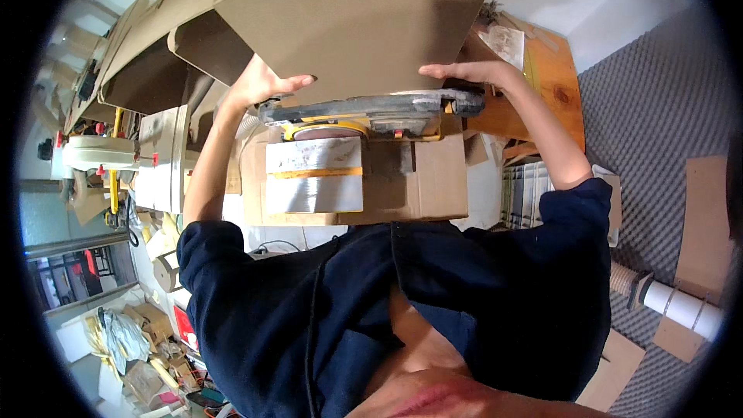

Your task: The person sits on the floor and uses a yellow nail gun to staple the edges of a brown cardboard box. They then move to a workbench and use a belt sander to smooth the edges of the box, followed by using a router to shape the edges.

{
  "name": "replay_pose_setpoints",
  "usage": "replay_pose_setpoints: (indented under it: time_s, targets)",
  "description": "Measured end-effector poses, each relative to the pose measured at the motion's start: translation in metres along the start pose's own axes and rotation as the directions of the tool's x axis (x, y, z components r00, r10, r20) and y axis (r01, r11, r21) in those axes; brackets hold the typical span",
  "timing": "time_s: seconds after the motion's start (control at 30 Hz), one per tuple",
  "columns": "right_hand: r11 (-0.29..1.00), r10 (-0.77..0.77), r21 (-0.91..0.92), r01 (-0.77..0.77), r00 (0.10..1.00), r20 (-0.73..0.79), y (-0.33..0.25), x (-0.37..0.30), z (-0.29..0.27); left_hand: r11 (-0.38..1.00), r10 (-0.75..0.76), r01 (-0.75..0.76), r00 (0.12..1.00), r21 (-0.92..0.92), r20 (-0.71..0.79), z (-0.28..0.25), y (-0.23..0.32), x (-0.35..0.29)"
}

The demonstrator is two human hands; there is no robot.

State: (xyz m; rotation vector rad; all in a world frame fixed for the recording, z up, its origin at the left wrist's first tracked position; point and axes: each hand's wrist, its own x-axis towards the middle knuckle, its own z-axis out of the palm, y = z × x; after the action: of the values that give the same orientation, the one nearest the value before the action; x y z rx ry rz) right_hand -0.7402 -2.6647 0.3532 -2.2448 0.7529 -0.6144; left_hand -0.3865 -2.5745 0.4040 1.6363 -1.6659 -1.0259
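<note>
A large brown fibreboard piece (360, 19), with a pale edge along its far side, is held in front of me over a belt and disc sander (371, 112). My left hand (267, 83) grips its near left side, thumb lying on the face. On the near right side my right hand (484, 72) does the same, its thumb pointing inward. The other fingers of both hands are hidden behind the board. The board's near edge is at the sander's dark belt bed; whether they touch I cannot tell. Below the bed, a sanding disc (329, 133) shows above a silvery metal table (316, 193).
Under the sander is a cardboard box (437, 178). More brown panels (147, 77) with rounded cut-outs stretch away at the left. A white and yellow machine (101, 153) stands there too. At right are an orange wooden top (553, 89), grey foam (642, 101) and a duct (681, 310). Clutter (155, 356) fills the lower left.
</note>
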Motion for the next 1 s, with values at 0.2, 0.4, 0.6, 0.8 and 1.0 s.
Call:
replay_pose_setpoints:
  time_s: [0.2, 0.4, 0.6, 0.8, 1.0]
  targets:
    - [0.925, 0.212, 0.219, -0.311, 0.9, 0.382, 0.009, 0.039, -0.032, 0.985, -0.141, 0.143, 0.99, -0.092, 0.031, 0.004, 0.007, -0.007]
    - [0.909, 0.323, 0.2, -0.366, 0.921, 0.217, -0.014, -0.005, -0.02, 0.993, 0.099, -0.098, 0.995, -0.063, 0.019, 0.023, 0.023, -0.037]
    - [0.672, 0.124, 0.74, 0.031, 0.98, -0.154, 0.003, -0.008, -0.046, 0.815, 0.441, -0.451, 0.89, -0.364, -0.114, -0.022, 0.081, -0.004]
    - [0.015, 0.214, 0.992, 0.128, 0.968, -0.129, -0.055, 0.016, -0.035, 0.548, 0.611, -0.747, 0.665, -0.377, -0.429, -0.002, 0.096, 0.015]
    - [-0.379, -0.044, 0.925, 0.014, 0.998, -0.033, -0.055, 0.012, -0.008, 0.624, 0.713, -0.781, 0.581, -0.023, -0.392, 0.062, 0.13, 0.004]
